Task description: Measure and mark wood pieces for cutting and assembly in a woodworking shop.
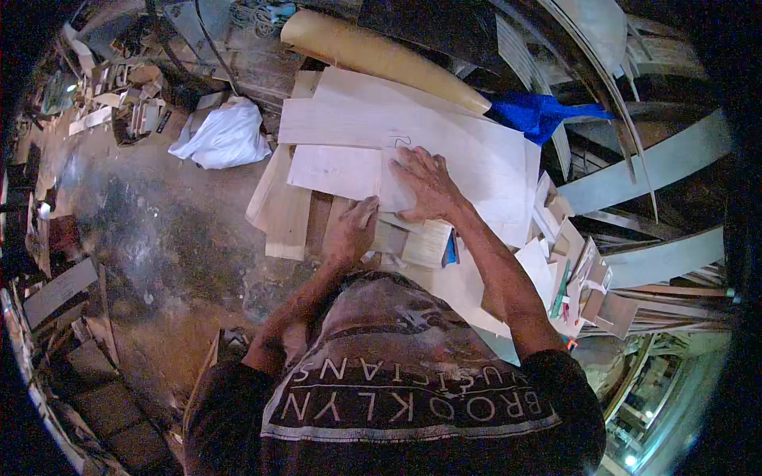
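Thin board (333, 172) sits right at the left hand (354, 226), its near right corner by those fingertips. Left fingers are curled in at that edge; can't really tell if they're pinching it or just pressing. Right hand (429, 186) is open, fingers spread, palm down on the big sheet (468, 163) just right of the board's side edge. Elbow room is best left of the left hand, where there's a wide patch of floor (175, 246). Right of the right hand is tighter, with scraps (567, 278) crammed up near the forearm.

Board itself is pale, flat and straight-sided, with a few faint smudges. A similar strip (329, 123) lies along its far edge, and a dark squiggle (403, 142) shows just past the right fingertips. Yellowish planks (287, 214) poke out left of the left hand.

Beyond both hands there's a long smooth tan roll (381, 59), plus crumpled blue cloth (540, 115) off to the right. Wrinkly white bag (226, 136) is on the floor, out past the left hand. Floor's brown and blotchy.
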A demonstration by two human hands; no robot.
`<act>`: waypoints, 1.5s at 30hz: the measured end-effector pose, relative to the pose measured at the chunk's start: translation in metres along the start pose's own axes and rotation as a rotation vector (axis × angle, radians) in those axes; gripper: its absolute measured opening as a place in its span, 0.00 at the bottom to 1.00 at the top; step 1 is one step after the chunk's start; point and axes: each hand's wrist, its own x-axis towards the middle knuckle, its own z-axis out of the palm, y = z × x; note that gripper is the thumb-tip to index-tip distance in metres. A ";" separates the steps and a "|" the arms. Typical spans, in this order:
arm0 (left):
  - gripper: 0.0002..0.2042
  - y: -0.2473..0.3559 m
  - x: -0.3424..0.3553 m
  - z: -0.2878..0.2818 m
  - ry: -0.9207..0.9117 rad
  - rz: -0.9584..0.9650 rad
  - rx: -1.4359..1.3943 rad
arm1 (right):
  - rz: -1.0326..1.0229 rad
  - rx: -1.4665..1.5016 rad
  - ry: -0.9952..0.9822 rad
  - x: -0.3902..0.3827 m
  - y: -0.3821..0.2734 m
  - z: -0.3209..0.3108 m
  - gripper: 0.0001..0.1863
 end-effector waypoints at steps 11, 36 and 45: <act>0.15 0.030 -0.001 0.002 0.021 -0.420 -0.301 | -0.020 -0.055 0.022 0.003 0.001 0.005 0.56; 0.14 0.063 0.020 0.006 -0.002 -0.416 0.207 | 1.103 -0.065 0.791 -0.159 0.134 0.090 0.25; 0.17 0.042 0.017 0.030 0.068 -0.419 0.492 | 1.216 0.139 0.699 -0.147 0.139 0.078 0.32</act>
